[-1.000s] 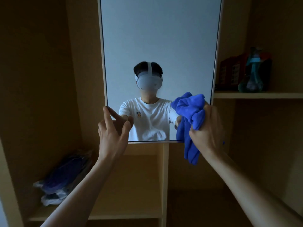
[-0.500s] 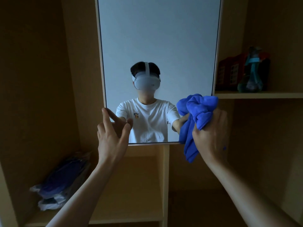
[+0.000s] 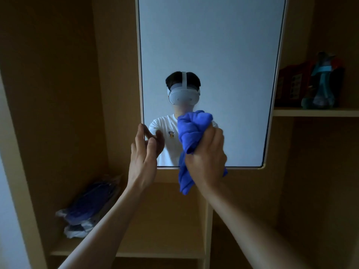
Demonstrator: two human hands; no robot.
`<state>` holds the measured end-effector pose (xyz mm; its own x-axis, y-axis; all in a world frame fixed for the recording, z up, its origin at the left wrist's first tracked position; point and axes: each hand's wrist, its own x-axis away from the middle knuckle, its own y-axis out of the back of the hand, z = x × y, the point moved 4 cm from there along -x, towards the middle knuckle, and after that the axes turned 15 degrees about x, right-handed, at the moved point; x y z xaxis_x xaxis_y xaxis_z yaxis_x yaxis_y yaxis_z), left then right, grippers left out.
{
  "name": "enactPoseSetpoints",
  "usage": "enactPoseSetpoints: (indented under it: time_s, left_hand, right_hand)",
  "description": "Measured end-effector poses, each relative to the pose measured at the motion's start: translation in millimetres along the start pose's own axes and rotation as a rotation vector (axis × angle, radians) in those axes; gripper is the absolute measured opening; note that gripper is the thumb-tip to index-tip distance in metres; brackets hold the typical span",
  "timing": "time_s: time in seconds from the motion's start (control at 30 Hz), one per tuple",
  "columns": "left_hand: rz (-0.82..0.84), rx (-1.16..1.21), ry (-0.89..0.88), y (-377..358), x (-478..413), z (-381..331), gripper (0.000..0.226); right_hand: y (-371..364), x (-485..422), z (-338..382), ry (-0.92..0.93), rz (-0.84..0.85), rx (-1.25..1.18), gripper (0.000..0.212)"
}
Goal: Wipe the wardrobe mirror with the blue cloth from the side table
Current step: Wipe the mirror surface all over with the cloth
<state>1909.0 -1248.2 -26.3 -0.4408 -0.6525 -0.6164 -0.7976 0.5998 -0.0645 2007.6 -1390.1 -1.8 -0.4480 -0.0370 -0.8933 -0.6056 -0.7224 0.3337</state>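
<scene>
The wardrobe mirror hangs upright in a white frame and reflects a person in a white shirt. My right hand grips the bunched blue cloth and holds it against the lower middle of the glass; a tail of the cloth hangs below the mirror's bottom edge. My left hand is at the mirror's lower left corner, its fingers straight and touching the edge of the frame.
Wooden wardrobe shelves surround the mirror. A plastic-wrapped dark blue bundle lies on the lower left shelf. On the upper right shelf stand a teal bottle and a dark red box. A vertical divider runs below the mirror.
My right hand has carried the blue cloth left from the mirror's lower right edge to its lower middle. The left hand stays at the lower left corner.
</scene>
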Motion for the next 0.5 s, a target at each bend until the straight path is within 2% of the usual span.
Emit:
enactPoseSetpoints:
  time_s: [0.07,0.17,0.33,0.5]
  left_hand:
    - [0.017,0.036,-0.004,3.4,-1.0,-0.2,0.060]
    - [0.038,0.151,-0.001,9.1,-1.2,-1.3,0.070]
    - [-0.023,0.414,0.187,17.1,-3.1,11.8,0.045]
    - [-0.014,0.384,0.188,15.8,-1.4,12.0,0.043]
  right_hand:
    - [-1.2,6.0,24.4,0.082,-0.016,0.079,0.054]
    - [-10.0,16.5,58.5,0.170,0.061,0.061,0.062]
    - [-22.6,30.6,93.4,0.228,0.060,0.118,0.046]
    - [-33.4,31.5,76.0,0.385,0.110,0.102,0.049]
